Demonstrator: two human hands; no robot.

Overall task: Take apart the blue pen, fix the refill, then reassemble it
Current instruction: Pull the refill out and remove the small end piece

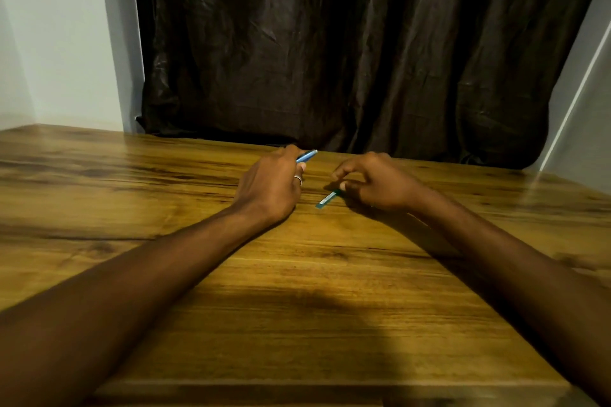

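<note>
Two blue pen pieces show. One blue pen piece [306, 156] sticks out to the far right from the closed left hand [269, 185], which grips it. The second piece [327, 199], teal with a pale strip, lies on the worktop [314, 324], its far end touched by the curled fingertips of the right hand [373, 183]. One ring [298, 179] sits on a left finger. The worktop is glossy wood grain; behind hang a dark curtain [347, 43] and pale walls [59, 36].

No readable text anywhere.
The small teal-blue pen piece [326, 199] at frame centre carries a pale label strip, too blurred to read.
</note>
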